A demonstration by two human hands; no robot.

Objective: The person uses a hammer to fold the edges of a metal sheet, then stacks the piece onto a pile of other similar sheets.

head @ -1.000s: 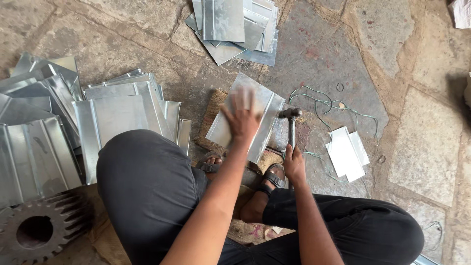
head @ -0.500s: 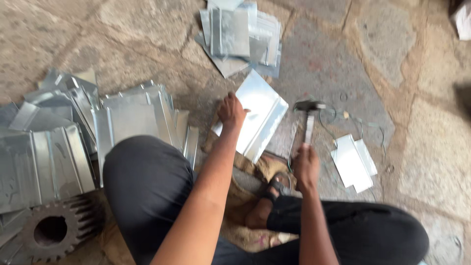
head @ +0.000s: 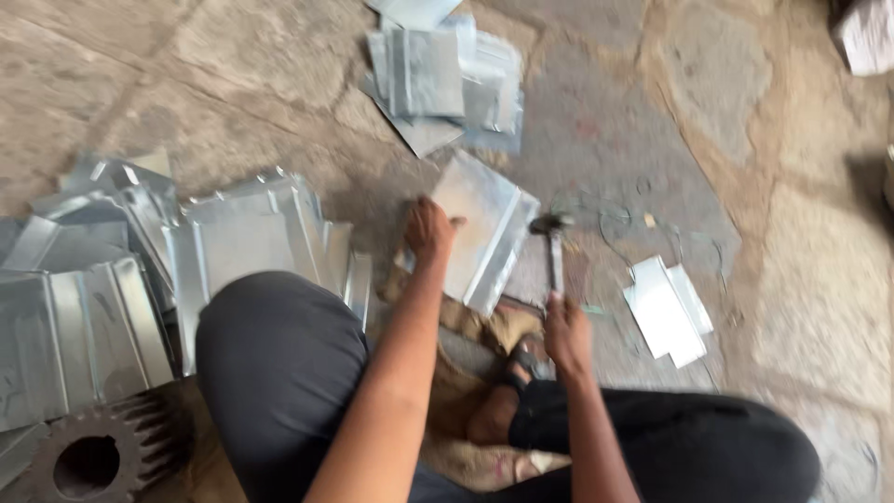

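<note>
The fingers of the left hand (head: 430, 228) lie spread and flat on the near-left edge of a folded sheet-metal piece (head: 484, 233), pressing it down rather than gripping it; the fingers of the right hand (head: 565, 333) are clenched round the lower end of a hammer (head: 553, 250) handle, its head raised just beside the sheet's right edge. The sheet rests tilted on a sack-covered block (head: 484, 326) in front of the person's crossed legs, on the stone floor (head: 652, 140). It looks thin and light, stiff along its folded seams but likely to flex and dent across the flat, with smooth slippery faces and probably sharp cut edges, so it is best held with a flat palm on the face or pinched at a folded rim, well away from the hammer. Farther out, a pile of ribbed metal panels (head: 112, 289) lies to the left, a toothed gear wheel (head: 88, 461) at lower left, a heap of flat sheets (head: 438, 79) beyond, and small white offcuts (head: 666, 312) to the right.
</note>
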